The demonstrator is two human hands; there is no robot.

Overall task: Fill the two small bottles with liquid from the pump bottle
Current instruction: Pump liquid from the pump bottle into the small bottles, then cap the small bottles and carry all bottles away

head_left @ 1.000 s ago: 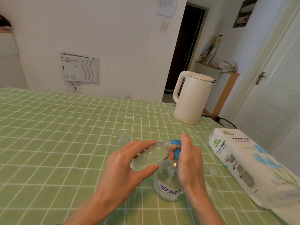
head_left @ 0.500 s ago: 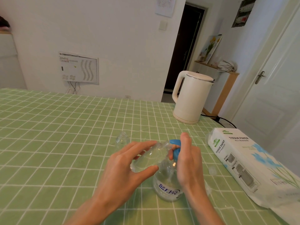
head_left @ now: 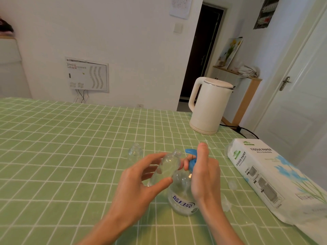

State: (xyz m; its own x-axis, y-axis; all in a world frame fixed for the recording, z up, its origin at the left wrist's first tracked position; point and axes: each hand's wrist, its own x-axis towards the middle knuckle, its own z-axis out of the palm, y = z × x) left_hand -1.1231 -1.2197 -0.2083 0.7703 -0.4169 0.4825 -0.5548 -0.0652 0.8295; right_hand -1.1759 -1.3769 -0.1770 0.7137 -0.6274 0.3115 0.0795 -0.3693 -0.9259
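Green-check bench (head_left: 53,156): left hand (head_left: 139,184) grips small bottle (head_left: 168,165), right hand (head_left: 203,174) fingers (head_left: 202,152) clasp pump bottle (head_left: 182,197); that and second bottle (head_left: 135,152) apparently empty.

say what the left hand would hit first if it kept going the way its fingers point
Likely the blue pump head, which the right hand grips; the small bottle held by the left hand would touch it first. Depth is hard to judge.

White kettle (head_left: 210,106) and tissue paper pack (head_left: 272,179) on the green checked tablecloth (head_left: 62,147), well apart.
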